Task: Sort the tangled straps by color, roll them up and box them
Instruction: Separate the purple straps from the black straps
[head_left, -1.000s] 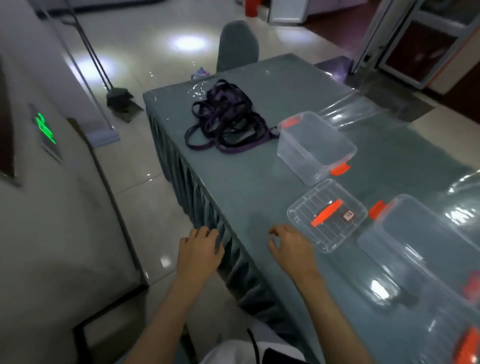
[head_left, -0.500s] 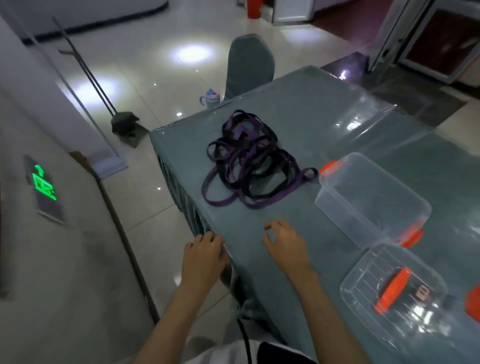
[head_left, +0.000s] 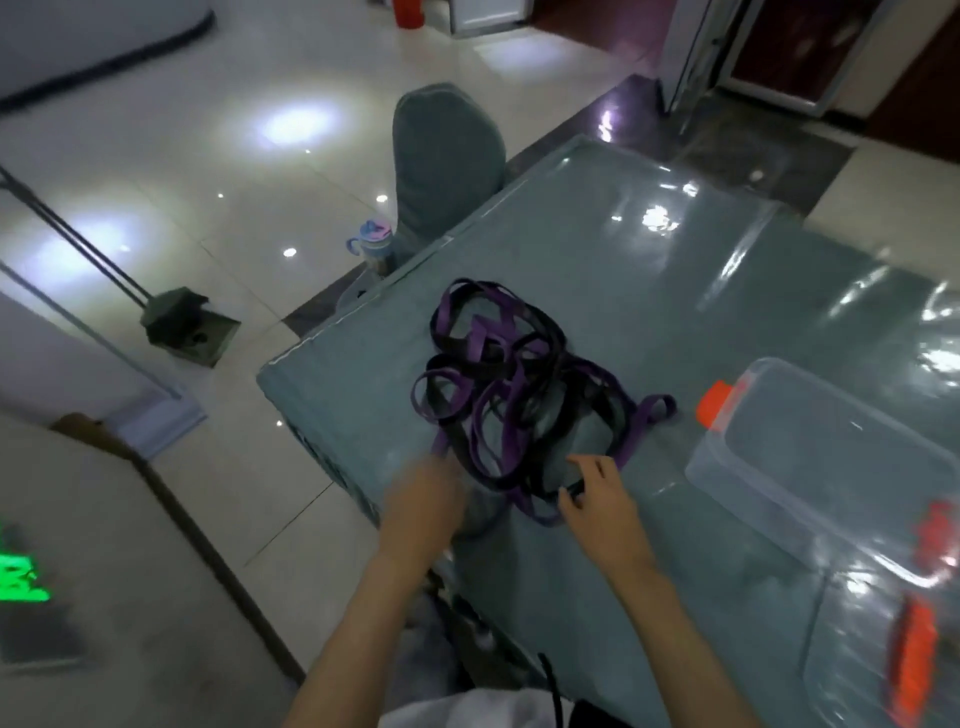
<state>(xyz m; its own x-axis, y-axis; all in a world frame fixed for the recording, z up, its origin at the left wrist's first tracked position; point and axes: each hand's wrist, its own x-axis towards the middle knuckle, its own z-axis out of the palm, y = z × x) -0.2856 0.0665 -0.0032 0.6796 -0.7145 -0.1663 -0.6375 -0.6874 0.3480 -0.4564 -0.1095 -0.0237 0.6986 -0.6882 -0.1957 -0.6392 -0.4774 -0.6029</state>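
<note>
Grey table (head_left: 597, 270): purple/black straps (head_left: 519, 395) tangled; both hands open, left blurred.

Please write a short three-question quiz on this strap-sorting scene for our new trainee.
1. True or false: the tangled straps lie inside the clear box.
2. Which two strap colours show in the pile?
3. The right hand is: A) at the pile's near edge, B) on the box, C) off the table.

Key: 1 false, they lie on the table beside the box; 2 purple and black; 3 A.
</note>
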